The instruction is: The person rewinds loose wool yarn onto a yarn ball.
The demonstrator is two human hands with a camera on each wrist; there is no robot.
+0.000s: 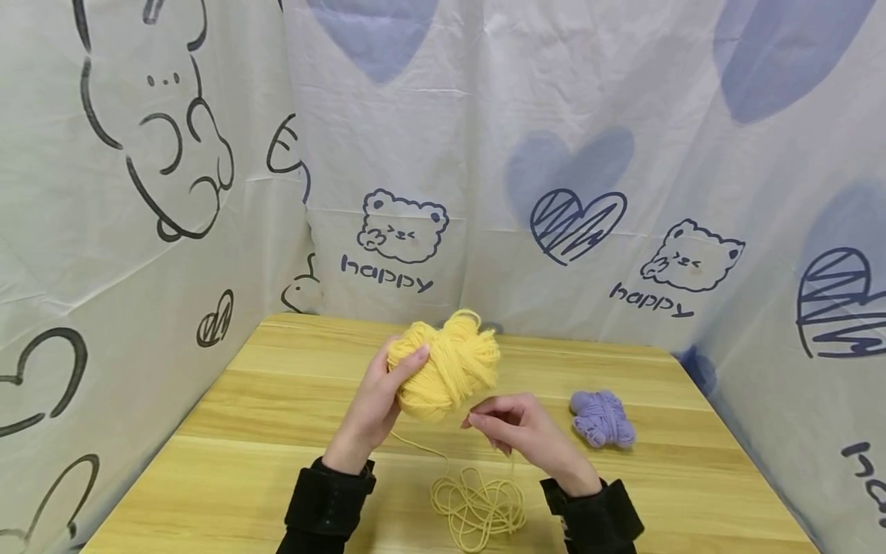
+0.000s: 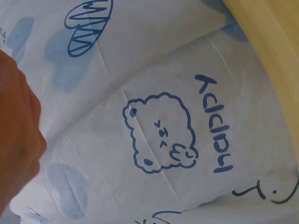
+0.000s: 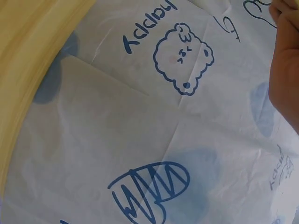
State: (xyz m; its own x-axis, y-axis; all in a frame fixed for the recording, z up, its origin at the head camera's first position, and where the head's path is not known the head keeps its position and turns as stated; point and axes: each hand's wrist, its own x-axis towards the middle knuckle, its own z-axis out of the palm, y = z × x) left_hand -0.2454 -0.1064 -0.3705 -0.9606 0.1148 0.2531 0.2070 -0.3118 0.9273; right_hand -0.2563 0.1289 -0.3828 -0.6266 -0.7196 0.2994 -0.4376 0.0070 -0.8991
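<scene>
My left hand (image 1: 374,400) grips a ball of yellow yarn (image 1: 453,365) above the table, its thumb lying across the near side of the ball. Just right of and below the ball, my right hand (image 1: 529,431) has curled fingers with thumb and forefinger pinched together on the yarn's thin strand, part of which hangs beneath the hand. A loose tangle of yellow yarn (image 1: 477,508) lies on the table below both hands. In the left wrist view only the edge of the left hand (image 2: 18,130) shows; the right wrist view catches part of the right hand (image 3: 287,70).
A bundle of purple yarn (image 1: 602,419) lies on the wooden table (image 1: 228,446), right of the right hand. White curtains (image 1: 477,169) printed with hearts and bears stand behind the table and along both sides.
</scene>
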